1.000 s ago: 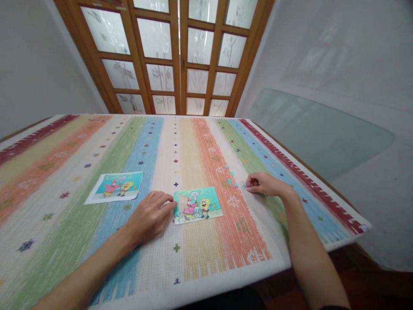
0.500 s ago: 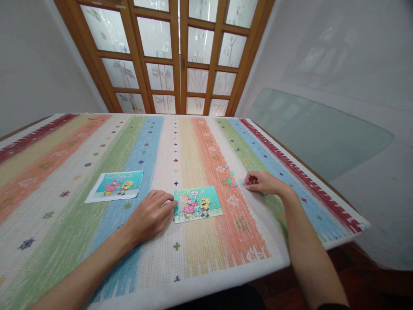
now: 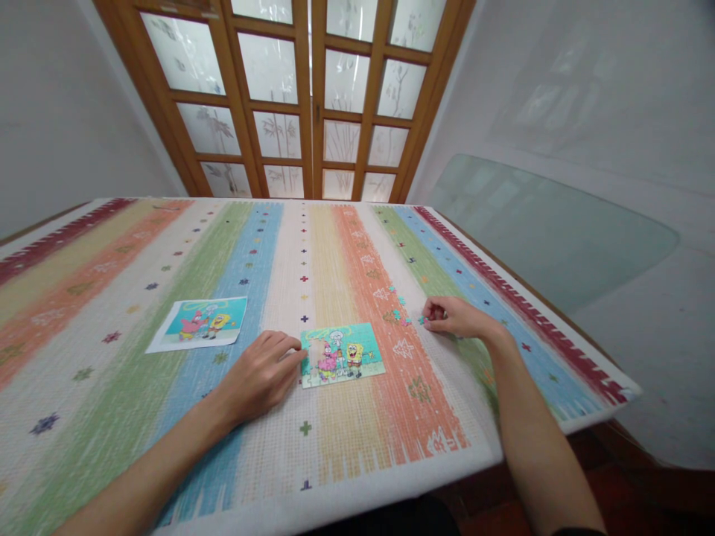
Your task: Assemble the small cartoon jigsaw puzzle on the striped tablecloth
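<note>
A jigsaw puzzle (image 3: pixel 363 339) with cartoon figures on a teal background lies flat on the tablecloth. A beige gap shows among its pieces toward the left. At its left edge rests my left hand (image 3: pixel 267 372), fingers curled and fingertips touching the border; the thumb is mostly hidden. My right hand (image 3: pixel 455 316), to the right of the puzzle, pinches a small teal puzzle piece (image 3: pixel 423 321) close to the cloth. Several loose puzzle pieces (image 3: pixel 398 315) lie scattered between the puzzle and my right hand.
A printed reference picture (image 3: pixel 208 321) with the same cartoon scene lies left of my left hand. The striped tablecloth (image 3: pixel 279 461) covers the table, whose front edge is near my body. Wooden glass-paned doors (image 3: pixel 313 112) stand beyond the far edge.
Almost nothing differs. My right hand has shifted very slightly at the loose pieces; my left hand stays at the puzzle's edge.
</note>
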### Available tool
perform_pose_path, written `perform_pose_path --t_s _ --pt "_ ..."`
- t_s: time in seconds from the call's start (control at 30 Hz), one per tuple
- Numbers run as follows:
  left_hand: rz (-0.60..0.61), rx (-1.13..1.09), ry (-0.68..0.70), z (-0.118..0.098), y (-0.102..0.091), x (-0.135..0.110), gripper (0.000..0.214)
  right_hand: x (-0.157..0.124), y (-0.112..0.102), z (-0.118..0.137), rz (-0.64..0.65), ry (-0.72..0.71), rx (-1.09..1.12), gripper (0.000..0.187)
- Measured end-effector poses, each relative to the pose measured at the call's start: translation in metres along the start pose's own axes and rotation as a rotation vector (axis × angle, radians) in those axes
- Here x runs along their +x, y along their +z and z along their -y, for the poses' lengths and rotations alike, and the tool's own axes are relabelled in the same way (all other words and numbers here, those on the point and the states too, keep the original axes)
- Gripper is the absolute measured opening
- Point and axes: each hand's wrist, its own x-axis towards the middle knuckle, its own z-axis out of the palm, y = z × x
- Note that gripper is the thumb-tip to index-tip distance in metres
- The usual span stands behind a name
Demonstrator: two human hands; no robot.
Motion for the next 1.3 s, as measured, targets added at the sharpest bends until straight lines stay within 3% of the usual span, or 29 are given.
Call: perform_pose_path --t_s 0.23,0.4,0.5,0.67,0.83,1.0,1.3 --pt "0.002 -0.01 -0.009 -0.001 -0.003 0.001 0.021 0.0 0.001 0.007 0.008 -0.061 0.024 0.021" --pt "0.024 -0.004 -0.024 -0.002 -0.003 0.001 0.021 0.002 0.007 0.033 -0.018 -0.203 0.113 0.027" --pt "0.015 0.007 -0.031 -0.002 -0.002 0.001 0.022 0.006 0.025 0.059 -0.032 -0.316 0.169 0.023" --pt "0.011 0.024 -0.031 -0.001 -0.002 0.0 0.022 0.016 0.073 0.105 -0.024 -0.505 0.256 0.012" --pt "0.053 0.001 -0.026 -0.001 -0.001 -0.001 0.021 0.021 0.107 0.135 -0.03 -0.606 0.289 0.006" --pt "0.093 -0.013 -0.031 -0.003 0.0 0.0 0.021 0.024 0.129 0.144 -0.118 -0.568 0.303 0.007" --pt "0.116 -0.038 -0.026 -0.004 0.001 0.0 0.02 0.028 0.145 0.143 -0.264 -0.69 0.133 0.007"
